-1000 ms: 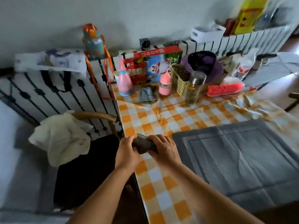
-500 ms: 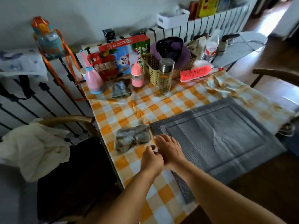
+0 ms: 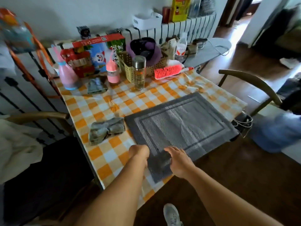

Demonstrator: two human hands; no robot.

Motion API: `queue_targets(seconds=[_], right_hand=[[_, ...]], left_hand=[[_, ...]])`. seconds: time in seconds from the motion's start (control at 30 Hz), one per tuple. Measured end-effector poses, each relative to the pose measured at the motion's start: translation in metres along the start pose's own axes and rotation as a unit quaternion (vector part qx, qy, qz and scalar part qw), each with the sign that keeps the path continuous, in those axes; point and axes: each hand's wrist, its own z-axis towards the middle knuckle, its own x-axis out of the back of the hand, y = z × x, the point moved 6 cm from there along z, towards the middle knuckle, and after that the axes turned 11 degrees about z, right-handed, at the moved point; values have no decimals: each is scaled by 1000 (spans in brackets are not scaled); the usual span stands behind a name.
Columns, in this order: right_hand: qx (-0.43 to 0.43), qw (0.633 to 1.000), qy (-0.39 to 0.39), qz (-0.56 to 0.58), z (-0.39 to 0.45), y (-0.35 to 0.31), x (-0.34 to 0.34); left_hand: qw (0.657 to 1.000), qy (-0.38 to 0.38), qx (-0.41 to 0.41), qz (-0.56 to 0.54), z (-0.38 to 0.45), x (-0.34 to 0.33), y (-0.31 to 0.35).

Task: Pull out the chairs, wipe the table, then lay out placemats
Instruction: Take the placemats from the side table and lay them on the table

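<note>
both hands grip the grey placemat (image 3: 180,126) at its near corner, by the worktop's (image 3: 104,154) near edge: left hand (image 3: 139,154) curled on it, right hand (image 3: 179,162) pinching it. crumpled cloth (image 3: 105,129) lies just beside the mat's left edge.

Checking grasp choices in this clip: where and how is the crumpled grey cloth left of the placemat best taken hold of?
Take the crumpled cloth at its pinched middle, coming straight down from above. It lies bunched on the checked tablecloth, narrowest at the middle with fuller lobes at either end, so a top-down grip there probably gathers most of it. Its right end sits against the grey placemat, so a sideways approach looks less handy.
</note>
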Motion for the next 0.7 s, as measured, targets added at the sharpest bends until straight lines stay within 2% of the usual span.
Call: queue_targets(seconds=[0.13,0.27,0.4,0.57,0.7], right_hand=[[-3,1000,-9,10,9,10,12],[13,999,-31,29,26,23,24],[13,999,16,25,63,62,72],[-41,995,91,22,102,130,158],[-129,984,117,20,133,188,218]], left_hand=[[999,-13,6,-36,-7,-8,11],[989,54,-77,114,-9,-23,39],[981,65,-141,113,-25,-64,90],[972,70,-164,154,-33,-120,149],[961,58,-173,209,-30,-161,182]])
